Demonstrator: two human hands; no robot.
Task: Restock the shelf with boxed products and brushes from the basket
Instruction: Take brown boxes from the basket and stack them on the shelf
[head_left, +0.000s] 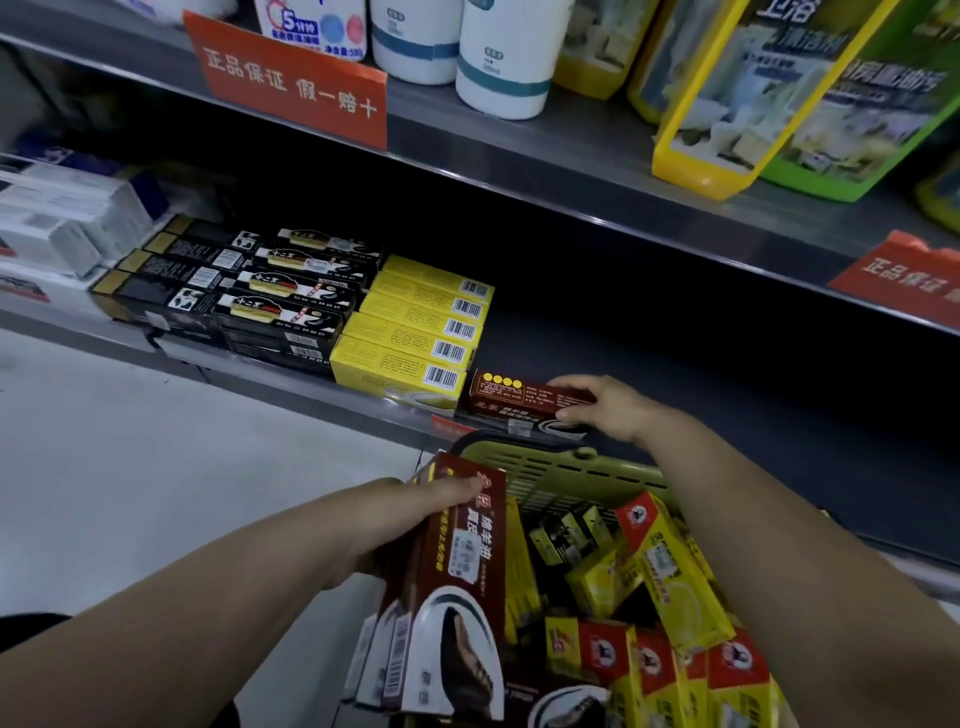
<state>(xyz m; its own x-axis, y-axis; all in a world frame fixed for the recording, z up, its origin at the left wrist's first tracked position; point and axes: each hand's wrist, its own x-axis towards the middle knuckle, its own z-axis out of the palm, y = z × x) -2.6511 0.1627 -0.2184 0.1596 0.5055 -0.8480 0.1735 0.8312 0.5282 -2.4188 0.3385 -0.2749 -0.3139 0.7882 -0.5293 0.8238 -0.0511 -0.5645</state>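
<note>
Right hand (605, 408) gripped 1 brown box (519, 397) on the shelf (727, 374), just beside the yellow boxes (410, 332) to its left, evidently to extend the row. Left hand (441, 501) clasped a stack of brown boxes (462, 597) over the basket (566, 470), likely next stock

Lower shelf (701, 364) is wide open right of the brown box (519, 397), easy reach-in there. Left side's walled off by stacked yellow boxes (415, 332), the upper shelf (571, 174) caps it overhead, and the basket (561, 467) crowds the front edge.
</note>
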